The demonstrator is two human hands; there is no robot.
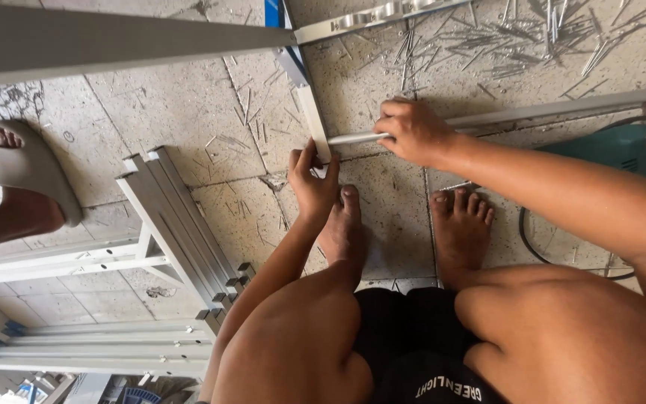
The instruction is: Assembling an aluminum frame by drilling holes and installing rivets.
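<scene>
Aluminium corner joint [328, 142] sits between both hands: left hand [312, 182] pinches the upright bar, right hand [413, 131] closes around the horizontal bar, hiding its middle.

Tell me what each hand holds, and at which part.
The right hand has its grip on the end of a long metal bar. The left hand pinches the lower end of a short metal bar where both meet.

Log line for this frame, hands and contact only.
left hand: pinching upright bar end | right hand: gripping horizontal bar | bars meet at corner
</scene>
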